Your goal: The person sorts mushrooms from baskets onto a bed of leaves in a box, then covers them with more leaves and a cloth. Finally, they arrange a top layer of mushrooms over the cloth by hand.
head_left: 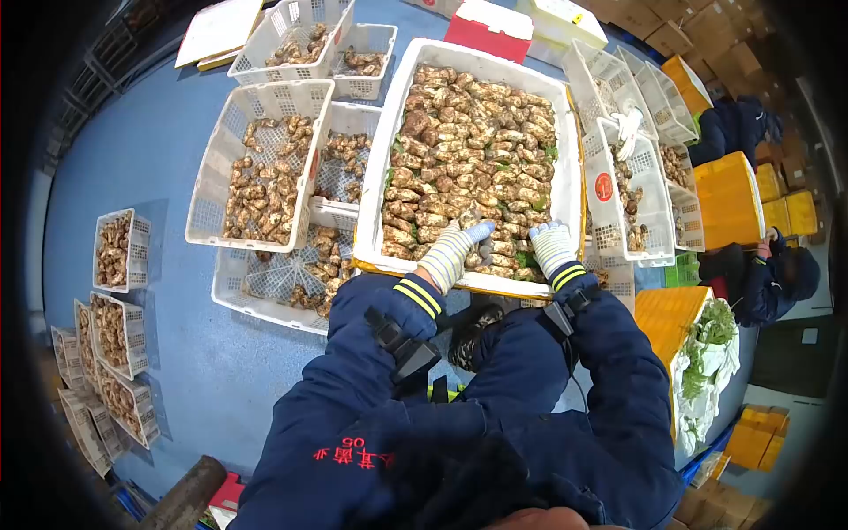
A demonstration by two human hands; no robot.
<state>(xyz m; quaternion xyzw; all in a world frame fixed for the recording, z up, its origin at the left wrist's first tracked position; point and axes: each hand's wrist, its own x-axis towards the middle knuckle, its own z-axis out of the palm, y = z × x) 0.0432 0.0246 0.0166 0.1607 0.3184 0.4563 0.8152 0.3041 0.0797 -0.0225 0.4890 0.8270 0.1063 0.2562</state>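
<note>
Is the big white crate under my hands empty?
No, the big white crate is packed edge to edge with brown mushroom-like produce under the left hand and right hand.

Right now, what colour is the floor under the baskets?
Blue; the floor shows best in the head view.

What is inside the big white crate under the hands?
Brown mushrooms fill the crate, with green leaves between; the left hand and right hand touch them. The bottom is hidden.
</note>
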